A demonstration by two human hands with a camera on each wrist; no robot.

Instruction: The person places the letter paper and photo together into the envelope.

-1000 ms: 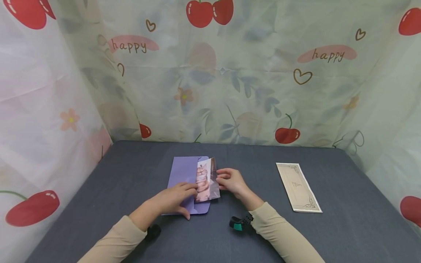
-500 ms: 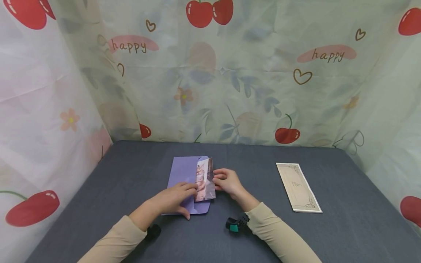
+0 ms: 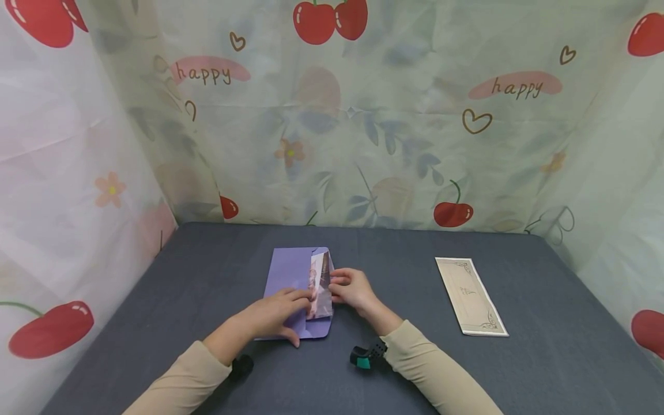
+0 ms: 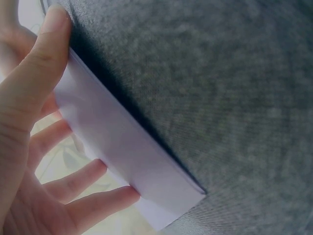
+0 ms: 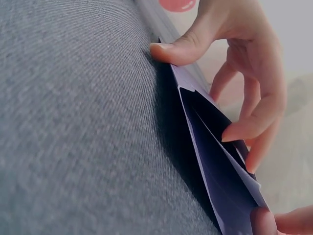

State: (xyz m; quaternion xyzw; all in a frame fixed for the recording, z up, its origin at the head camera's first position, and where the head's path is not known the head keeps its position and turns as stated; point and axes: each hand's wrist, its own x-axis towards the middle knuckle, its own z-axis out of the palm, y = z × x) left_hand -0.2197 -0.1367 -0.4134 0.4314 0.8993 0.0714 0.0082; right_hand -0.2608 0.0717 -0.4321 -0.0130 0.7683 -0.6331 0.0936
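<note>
A purple envelope (image 3: 290, 268) lies on the table with its open side facing right. Part of a card with a cat picture (image 3: 320, 291) sticks out of that side; the rest is hidden inside. My left hand (image 3: 280, 311) rests on the envelope, fingers spread on its top and thumb at the near edge. In the left wrist view, the fingertips touch the pale purple surface of the envelope (image 4: 122, 142). My right hand (image 3: 355, 288) pinches the card's right edge. In the right wrist view, the card (image 5: 232, 159) stands tilted within the envelope's mouth.
A beige printed paper slip (image 3: 471, 295) lies on the right of the dark grey table (image 3: 394, 253). A black-and-green wrist device (image 3: 365, 357) sits by the right sleeve. Behind and at both sides hangs a cherry-patterned curtain (image 3: 394, 86).
My right hand has moved left, pushing the card further into the envelope, so less of the cat picture shows. My left hand has stayed in place on the envelope.
</note>
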